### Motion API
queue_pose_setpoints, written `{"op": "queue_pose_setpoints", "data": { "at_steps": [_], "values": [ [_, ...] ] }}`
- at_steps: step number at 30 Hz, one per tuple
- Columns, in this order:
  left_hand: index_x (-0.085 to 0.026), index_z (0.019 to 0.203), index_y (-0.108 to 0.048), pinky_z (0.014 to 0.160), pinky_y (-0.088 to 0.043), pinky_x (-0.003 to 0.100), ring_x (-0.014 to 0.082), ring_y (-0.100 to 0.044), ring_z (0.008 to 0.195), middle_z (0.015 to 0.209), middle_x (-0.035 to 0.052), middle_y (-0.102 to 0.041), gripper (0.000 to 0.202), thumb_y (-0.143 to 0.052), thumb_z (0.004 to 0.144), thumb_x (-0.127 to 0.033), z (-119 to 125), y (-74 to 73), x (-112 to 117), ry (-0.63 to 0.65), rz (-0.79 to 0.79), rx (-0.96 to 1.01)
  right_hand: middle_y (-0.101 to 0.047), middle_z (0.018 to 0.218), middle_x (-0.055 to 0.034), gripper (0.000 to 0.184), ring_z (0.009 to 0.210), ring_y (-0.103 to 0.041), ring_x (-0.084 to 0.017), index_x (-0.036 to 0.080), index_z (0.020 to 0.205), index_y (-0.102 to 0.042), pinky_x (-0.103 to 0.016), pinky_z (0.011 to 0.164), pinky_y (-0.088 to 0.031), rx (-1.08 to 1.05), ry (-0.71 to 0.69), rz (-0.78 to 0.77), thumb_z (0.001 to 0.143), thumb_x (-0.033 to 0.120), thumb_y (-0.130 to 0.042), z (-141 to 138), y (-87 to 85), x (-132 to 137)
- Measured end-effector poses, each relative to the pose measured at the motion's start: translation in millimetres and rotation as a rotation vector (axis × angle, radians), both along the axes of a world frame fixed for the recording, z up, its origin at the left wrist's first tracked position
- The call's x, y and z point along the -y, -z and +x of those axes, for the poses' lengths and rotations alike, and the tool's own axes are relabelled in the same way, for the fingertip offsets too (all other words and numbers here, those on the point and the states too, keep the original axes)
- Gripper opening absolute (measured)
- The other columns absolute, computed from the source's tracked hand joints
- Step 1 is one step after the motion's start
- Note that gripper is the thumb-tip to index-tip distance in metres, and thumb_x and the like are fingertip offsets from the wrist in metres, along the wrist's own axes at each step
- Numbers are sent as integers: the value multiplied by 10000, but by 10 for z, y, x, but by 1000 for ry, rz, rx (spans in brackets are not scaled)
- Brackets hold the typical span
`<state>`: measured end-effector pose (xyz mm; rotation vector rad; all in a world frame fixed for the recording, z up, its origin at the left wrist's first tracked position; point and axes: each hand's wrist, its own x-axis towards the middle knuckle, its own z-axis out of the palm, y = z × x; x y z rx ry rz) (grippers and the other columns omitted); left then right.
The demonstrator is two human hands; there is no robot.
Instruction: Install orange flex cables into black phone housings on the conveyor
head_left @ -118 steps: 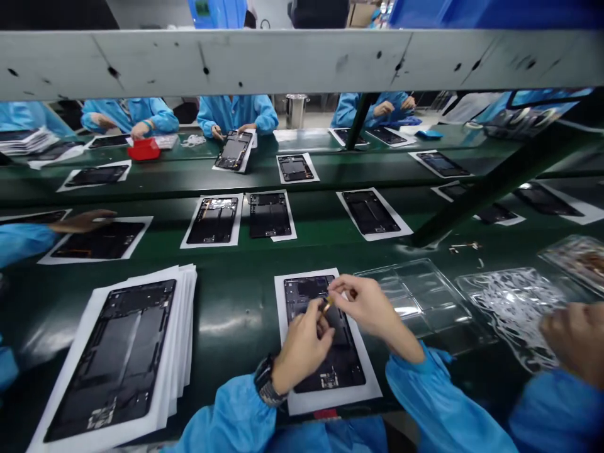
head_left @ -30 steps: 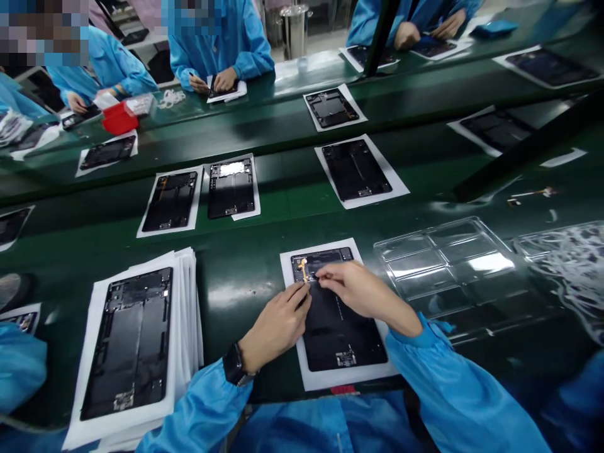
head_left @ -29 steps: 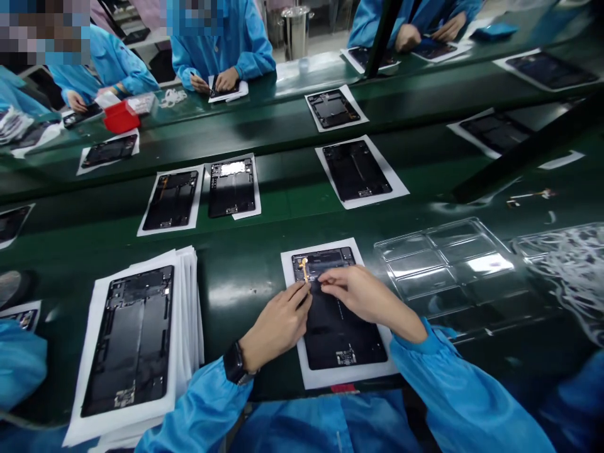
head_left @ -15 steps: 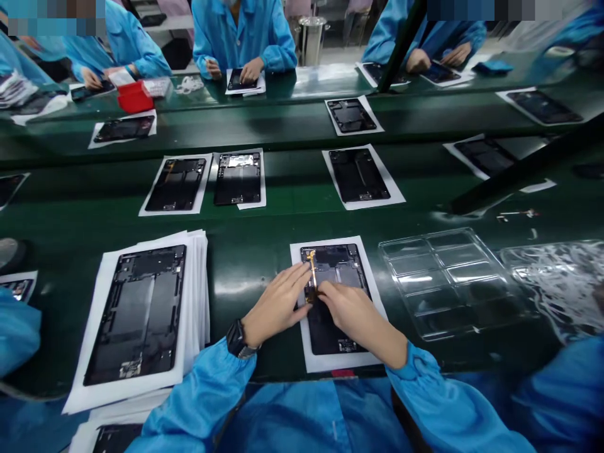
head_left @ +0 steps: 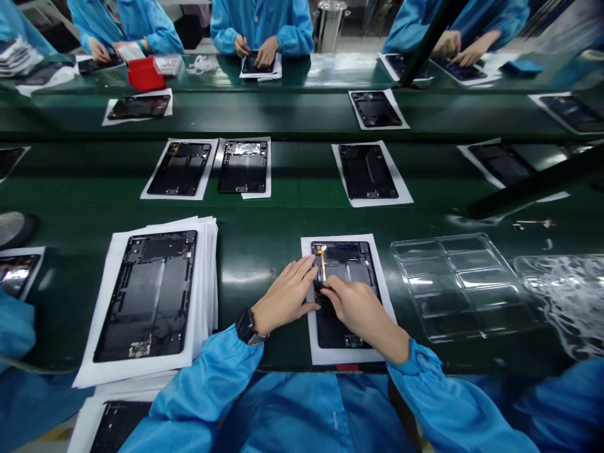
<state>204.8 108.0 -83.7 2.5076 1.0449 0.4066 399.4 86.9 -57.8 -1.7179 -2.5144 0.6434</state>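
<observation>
An opened black tablet housing [head_left: 342, 324] lies on a white sheet [head_left: 330, 357] in front of me. Along its upper left runs an orange-gold flex cable [head_left: 323, 265]. My right hand [head_left: 363, 313] is closed, thumb and forefinger pinched at the cable's lower part; the fingertips hide that spot. My left hand [head_left: 285, 297] lies flat at the housing's left edge. Its fingers are stretched out beside the cable and its thumb is apart, holding nothing.
To the left, another tablet housing [head_left: 146, 299] tops a paper stack [head_left: 206, 283]. A clear compartment tray [head_left: 453, 283] lies right, beside a pile of whitish strips [head_left: 566, 296]. More housings rest on sheets farther back, before co-workers in blue. A dark post [head_left: 533, 182] slants across the right.
The camera view has shifted slightly, moving the scene right. My right fingers now cover the cable's lower end, which showed before. Across the bench, a co-worker's raised hand has come down to a device.
</observation>
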Motion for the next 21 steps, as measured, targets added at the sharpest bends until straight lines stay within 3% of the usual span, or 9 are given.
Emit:
{"op": "queue_pose_setpoints", "data": {
  "at_steps": [7, 14, 21],
  "values": [
    [-132, 1411, -344, 1151, -333, 494, 325, -285, 1445, 1525, 229, -330, 836, -819, 749, -320, 4, 25, -4, 6, -1, -16, -708, 1036, -56, 157, 888, -683, -193, 217, 1049, -543, -279, 725, -483, -277, 62, 6, 1002, 232, -394, 70, 112, 120],
    [-146, 1407, -348, 1141, -341, 503, 327, -285, 1445, 1528, 232, -322, 791, -793, 778, -325, 13, 2, -17, 2, -24, -26, -714, 973, -63, 145, 796, -684, -189, 202, 1047, -539, -265, 646, -466, -184, 14, 20, 994, 205, -404, 38, 55, 118],
    [-148, 1435, -315, 1146, -332, 509, 329, -277, 1448, 1538, 219, -311, 822, -788, 783, -309, 15, 54, -13, 6, -28, -29, -709, 852, -74, 150, 691, -662, -194, 176, 993, -551, -279, 559, -342, 68, -56, 58, 977, 167, -403, -151, 21, 36]
  ]
}}
